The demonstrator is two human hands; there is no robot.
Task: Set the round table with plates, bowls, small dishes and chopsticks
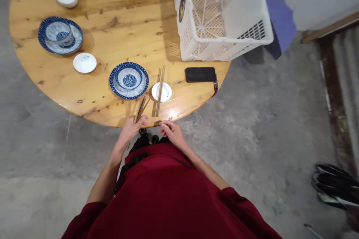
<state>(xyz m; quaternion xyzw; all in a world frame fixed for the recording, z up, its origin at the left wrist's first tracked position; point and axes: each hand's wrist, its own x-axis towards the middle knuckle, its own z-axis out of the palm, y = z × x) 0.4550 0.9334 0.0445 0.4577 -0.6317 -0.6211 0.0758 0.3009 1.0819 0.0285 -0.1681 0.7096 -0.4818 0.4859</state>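
My left hand point(131, 129) is closed around a bundle of brown chopsticks point(140, 108) at the near edge of the round wooden table point(117, 30). Their tips point up toward a blue-patterned plate with a bowl on it point(129, 80). My right hand point(172, 131) hovers at the table's rim with its fingers curled and nothing visible in them. Just beyond it, a pair of chopsticks point(160, 89) lies across a small white dish point(162, 92).
A black phone point(201, 74) lies right of the dish. A white plastic crate point(221, 15) stands at the table's right edge. Further place settings, a blue plate with cup point(60, 35) and white dishes point(84, 62), sit to the left. Concrete floor surrounds the table.
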